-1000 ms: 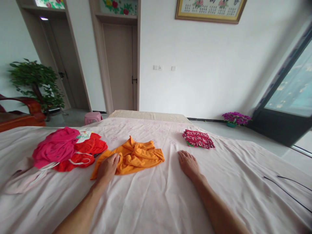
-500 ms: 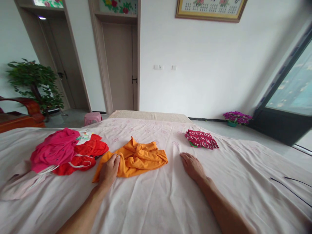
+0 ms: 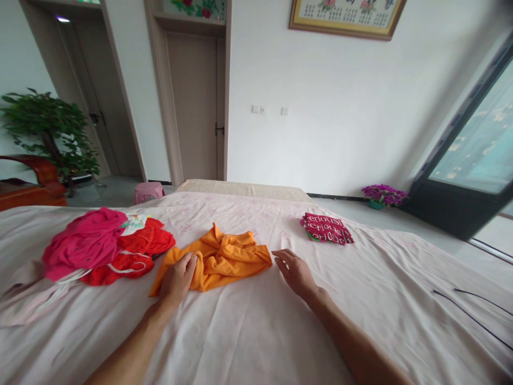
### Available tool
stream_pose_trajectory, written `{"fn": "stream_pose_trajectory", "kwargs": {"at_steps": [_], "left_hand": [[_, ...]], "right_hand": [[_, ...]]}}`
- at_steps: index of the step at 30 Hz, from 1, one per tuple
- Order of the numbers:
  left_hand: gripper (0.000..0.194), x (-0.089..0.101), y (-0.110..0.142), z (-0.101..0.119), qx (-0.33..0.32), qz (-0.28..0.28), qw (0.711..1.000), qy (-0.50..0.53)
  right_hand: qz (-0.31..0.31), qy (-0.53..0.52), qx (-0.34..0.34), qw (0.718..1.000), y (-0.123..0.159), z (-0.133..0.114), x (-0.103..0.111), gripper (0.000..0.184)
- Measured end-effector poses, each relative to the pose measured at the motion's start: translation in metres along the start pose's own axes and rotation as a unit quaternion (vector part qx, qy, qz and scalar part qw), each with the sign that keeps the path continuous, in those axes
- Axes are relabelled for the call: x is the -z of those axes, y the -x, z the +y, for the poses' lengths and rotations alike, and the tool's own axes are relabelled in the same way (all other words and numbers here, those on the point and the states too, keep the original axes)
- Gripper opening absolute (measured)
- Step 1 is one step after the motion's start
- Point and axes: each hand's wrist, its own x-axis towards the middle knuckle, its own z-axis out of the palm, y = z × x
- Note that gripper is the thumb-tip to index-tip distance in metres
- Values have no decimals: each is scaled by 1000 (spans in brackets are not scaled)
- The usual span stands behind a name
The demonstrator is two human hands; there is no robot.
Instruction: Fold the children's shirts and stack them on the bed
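A crumpled orange garment (image 3: 228,262) lies on the pale, flower-printed sheet (image 3: 240,342) in front of me. My left hand (image 3: 178,272) grips its left end, with the fingers closed on the cloth. Just off the garment's right end is my right hand (image 3: 294,271), fingers apart and nothing in them. Beyond that hand, to the right, rests a folded maroon cloth with white lettering (image 3: 328,229). What kind of garment the orange one is, I cannot tell from its folds.
On the left sits a heap of clothes: a pink one (image 3: 86,240), red ones (image 3: 146,238) and a pale one (image 3: 24,294). Two dark cables (image 3: 473,318) lie at the right. A pink stool (image 3: 148,192) and purple flowers (image 3: 383,195) stand past the covered surface.
My right hand has moved left, close to the orange garment's right end, and its fingers have lifted. My left hand keeps its grip. The view has shifted slightly.
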Motion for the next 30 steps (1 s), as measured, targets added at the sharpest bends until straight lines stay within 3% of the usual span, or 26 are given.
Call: {"fn": "stream_pose_trajectory", "kwargs": {"at_steps": [6,10,12,14,16,18,21,25,28,30], "left_hand": [[35,0,2,-3,0,27,999,37],[35,1,2,-7,-8,70,996,51],[34,1,2,-9,-18,115,991,65],[35,1,4,-8,-39,144,986,75],[33,-1,11,0,-98,107,987,74],[30,-4,20,15,-189,5,980,59],[26,-10,33,39,-299,-141,943,28],[23,-10,41,56,-342,-190,920,5],[25,-7,40,57,-337,-201,920,0],[21,-8,39,54,-330,-206,921,-1]], "right_hand": [[-62,137,25,988,-34,-50,-9,32],[-125,173,33,976,-49,-56,-20,17],[-51,115,10,992,-53,-47,-16,19],[100,6,-40,994,-54,-30,-6,20],[248,-140,-112,952,-51,-8,6,23],[313,-277,-181,890,-43,17,16,27],[247,-388,-273,845,-22,49,26,29],[140,-403,-369,826,-3,69,35,33],[75,-356,-370,855,-5,70,37,46],[69,-291,-350,888,-9,69,32,58]]}}
